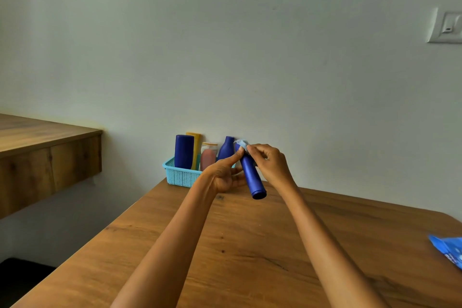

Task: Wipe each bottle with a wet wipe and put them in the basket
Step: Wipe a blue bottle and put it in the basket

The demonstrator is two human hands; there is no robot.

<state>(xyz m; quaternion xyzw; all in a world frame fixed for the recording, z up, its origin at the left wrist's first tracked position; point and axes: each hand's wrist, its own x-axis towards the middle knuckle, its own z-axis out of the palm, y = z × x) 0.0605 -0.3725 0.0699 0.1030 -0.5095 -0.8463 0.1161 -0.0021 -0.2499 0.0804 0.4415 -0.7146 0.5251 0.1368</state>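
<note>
We're mid-wipe on what looks like the last one: left hand (222, 177) grips the blue bottle (250, 175) tilted above the counter (250, 245), right hand (271, 165) pinches the wet wipe (242, 144) at its top; next, finish wiping and stand it in the basket (180, 176) beside the four others.

The right end of the basket (180, 177) is hidden behind the left hand (223, 174) and the held bottle (250, 175). The bottles in the basket show only above its rim. At the held bottle's far tip the wipe (241, 143) is mostly covered by the right hand (270, 165). Far right of the basket, the wipes pack (447, 249) and the wall switch (448, 29) are cut by the frame edge
</note>
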